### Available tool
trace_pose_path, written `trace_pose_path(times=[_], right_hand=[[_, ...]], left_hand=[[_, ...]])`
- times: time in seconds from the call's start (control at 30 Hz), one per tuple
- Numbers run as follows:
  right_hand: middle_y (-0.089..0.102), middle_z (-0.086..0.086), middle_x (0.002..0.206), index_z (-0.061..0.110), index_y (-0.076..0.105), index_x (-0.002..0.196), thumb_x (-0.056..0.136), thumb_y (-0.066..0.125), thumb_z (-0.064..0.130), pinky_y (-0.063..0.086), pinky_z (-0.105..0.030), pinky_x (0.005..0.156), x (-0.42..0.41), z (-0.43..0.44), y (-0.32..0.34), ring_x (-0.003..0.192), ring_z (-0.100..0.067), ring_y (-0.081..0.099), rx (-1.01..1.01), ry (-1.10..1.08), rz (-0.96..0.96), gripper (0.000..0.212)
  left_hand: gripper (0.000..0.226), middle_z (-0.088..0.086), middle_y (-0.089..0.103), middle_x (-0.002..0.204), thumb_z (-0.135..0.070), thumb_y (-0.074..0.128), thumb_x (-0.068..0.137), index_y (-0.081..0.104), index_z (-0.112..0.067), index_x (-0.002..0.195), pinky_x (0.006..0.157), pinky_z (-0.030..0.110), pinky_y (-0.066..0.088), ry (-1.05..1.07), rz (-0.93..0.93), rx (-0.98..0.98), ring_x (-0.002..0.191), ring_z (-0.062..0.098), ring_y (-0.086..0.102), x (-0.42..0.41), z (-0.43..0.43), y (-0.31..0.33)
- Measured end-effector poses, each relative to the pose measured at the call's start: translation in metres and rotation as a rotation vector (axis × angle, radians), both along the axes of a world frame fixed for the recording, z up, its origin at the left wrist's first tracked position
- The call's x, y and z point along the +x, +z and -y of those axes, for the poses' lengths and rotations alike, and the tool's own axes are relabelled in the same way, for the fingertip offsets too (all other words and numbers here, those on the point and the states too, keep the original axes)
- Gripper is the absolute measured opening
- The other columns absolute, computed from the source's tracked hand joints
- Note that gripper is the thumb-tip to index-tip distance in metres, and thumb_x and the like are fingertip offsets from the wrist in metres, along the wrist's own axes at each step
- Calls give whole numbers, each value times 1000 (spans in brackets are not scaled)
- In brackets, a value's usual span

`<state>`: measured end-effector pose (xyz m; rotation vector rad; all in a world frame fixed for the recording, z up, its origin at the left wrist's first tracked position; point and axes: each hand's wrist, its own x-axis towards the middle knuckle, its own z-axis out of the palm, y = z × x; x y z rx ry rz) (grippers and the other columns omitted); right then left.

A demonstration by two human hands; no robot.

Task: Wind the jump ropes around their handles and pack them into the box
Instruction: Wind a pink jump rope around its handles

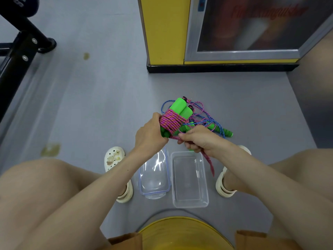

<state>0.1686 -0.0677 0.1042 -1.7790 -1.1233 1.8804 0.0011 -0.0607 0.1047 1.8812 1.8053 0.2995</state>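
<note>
Yellow stool seat (182,233) fills the bottom edge between the person's bare knees, and on the grey floor (99,96) just beyond it a clear plastic box (205,179) stands open with nothing in it, its lid (155,175) lying just beside it on the left. White clogs flank the pair, one (112,157) left of the lid and one (225,184) right of the box. Above the box both hands meet in the air. Left hand (150,131) is wrapped round the lower end of two green handles (180,107) held side by side and tilted up to the right, with pink rope (171,121) wound in tight turns around their middle. Right hand (200,139) holds the free end of that rope, its fingers (182,137) curled and pinching the cord close to the bundle, while the loose tail (210,163) hangs down from under the hand over the box's right rim. Beyond the hands a second jump rope (216,127) lies on the floor, its blue cord in loose tangled loops and one green handle (227,132) poking out to the right. Farther back stand a yellow pillar (165,29), a glass-fronted cabinet (252,24) and, at left, a black metal frame (18,51).
</note>
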Motion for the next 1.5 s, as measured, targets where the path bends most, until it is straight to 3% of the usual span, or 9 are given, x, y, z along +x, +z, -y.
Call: trace_pose_path(times=[0.23, 0.4, 0.5, 0.67, 0.8, 0.93, 1.07, 1.23, 1.5], right_hand=[[44, 1, 46, -2, 60, 85, 98, 49, 26, 14, -13, 31, 3, -5, 3, 28, 0, 22, -209, -154, -236, 33], [45, -2, 58, -2, 58, 99, 68, 53, 73, 19, -13, 36, 4, -3, 13, 38, -3, 24, -295, -202, -383, 81], [44, -2, 57, -1, 59, 92, 62, 46, 85, 17, -15, 36, 5, -3, 12, 41, -5, 23, -293, -219, -346, 92], [44, -3, 55, 6, 60, 74, 78, 53, 69, 13, -17, 34, 5, -5, 6, 36, -6, 21, -190, -248, -201, 64], [45, -3, 50, 16, 52, 62, 83, 56, 55, 14, -20, 41, 9, -6, 7, 37, -10, 22, -17, -162, -49, 44], [45, -2, 52, 15, 54, 75, 90, 52, 43, 17, -21, 41, 9, 0, 11, 39, -9, 24, -7, -23, -144, 32], [48, -4, 56, 11, 56, 85, 91, 55, 39, 23, -22, 44, 9, 1, 14, 42, -10, 30, 27, 9, -160, 28], [47, -1, 51, 18, 57, 56, 87, 63, 38, 25, -26, 50, 9, 2, 12, 39, -8, 31, 116, -28, -19, 38], [42, 13, 31, 17, 57, 59, 90, 63, 25, 30, -7, 37, 8, 1, 18, 30, 3, 40, 213, -78, 8, 33]], left_hand=[[46, 4, 59, 100, -16, 66, 79, 42, -12, 117, 56, 33, 33, -117, -197, 200, 74, 37, 59, -2, 7, -12], [62, 2, 53, 69, 4, 78, 46, 41, -14, 93, 40, 17, 6, -217, -316, 426, 35, 25, 37, -1, 11, -13], [68, 2, 54, 73, 9, 74, 41, 39, -14, 96, 37, 19, 14, -323, -371, 502, 39, 21, 43, 1, 15, -15], [60, 3, 59, 96, -4, 79, 58, 46, -12, 107, 46, 26, 24, -424, -274, 461, 63, 22, 58, 2, 15, -17], [68, -9, 51, 115, -47, 75, 75, 35, -21, 124, 74, 28, 46, -221, 266, -110, 95, 10, 57, 2, 11, -4], [77, -1, 54, 116, -32, 78, 76, 32, -23, 137, 77, 16, 50, -65, 584, -509, 88, 5, 61, -5, 5, 5], [34, -2, 64, 87, -22, 81, 74, 57, -24, 99, 70, 20, 52, -88, 561, -513, 73, 9, 62, -4, 5, 7], [76, -1, 61, 100, -40, 85, 57, 45, -20, 120, 83, 37, 51, -70, 260, -283, 91, 20, 61, -9, -2, 1], [76, -6, 55, 96, -41, 85, 61, 39, -21, 117, 78, 37, 50, -49, 203, -215, 89, 20, 58, -1, 1, 3]])
